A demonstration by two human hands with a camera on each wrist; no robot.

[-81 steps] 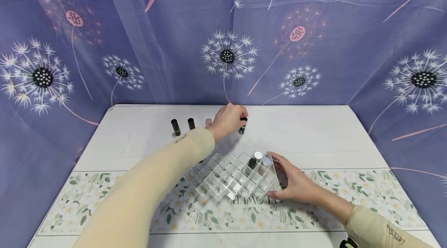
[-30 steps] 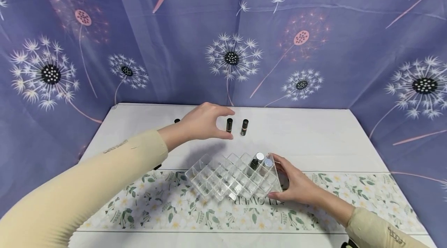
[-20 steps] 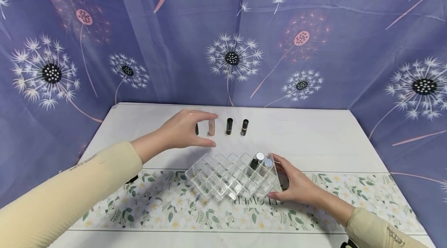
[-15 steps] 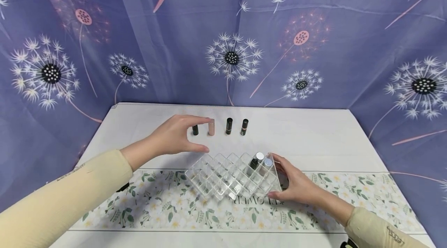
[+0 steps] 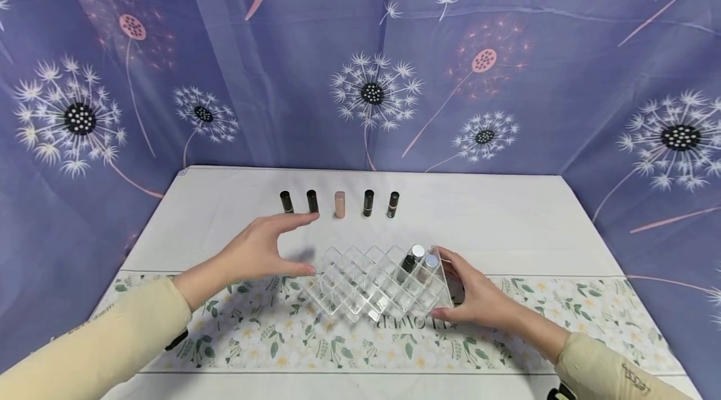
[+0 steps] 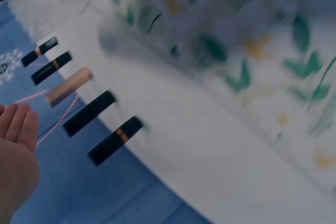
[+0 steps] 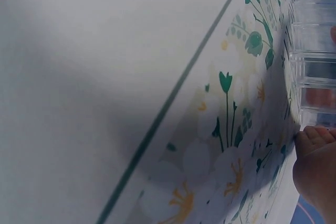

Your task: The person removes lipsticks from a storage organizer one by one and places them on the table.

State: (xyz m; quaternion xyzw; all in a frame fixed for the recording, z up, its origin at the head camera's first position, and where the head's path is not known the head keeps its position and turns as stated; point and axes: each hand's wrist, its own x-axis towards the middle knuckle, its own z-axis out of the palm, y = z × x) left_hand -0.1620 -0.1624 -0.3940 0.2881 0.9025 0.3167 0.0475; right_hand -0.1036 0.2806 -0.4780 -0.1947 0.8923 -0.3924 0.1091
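**Three in, five out**

A white table (image 5: 479, 218) with a floral band carries a clear organizer (image 5: 368, 284), a lattice of compartments. The right hand (image 5: 479, 297) grips its right end between thumb and fingers. The left hand (image 5: 253, 253) gapes wide, holding nothing, near the organizer's left end. Beyond it, four black tubes (image 5: 368, 203) and one pink tube (image 5: 340, 205) stand in a row. One dark-capped tube (image 5: 408, 263) and two pale-capped tubes (image 5: 418, 252) occupy compartments toward the far right. Loading seems under half done, with five tubes probably left.

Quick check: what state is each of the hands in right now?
Left hand: open, holding nothing.
Right hand: holding the clear organizer by its right end.
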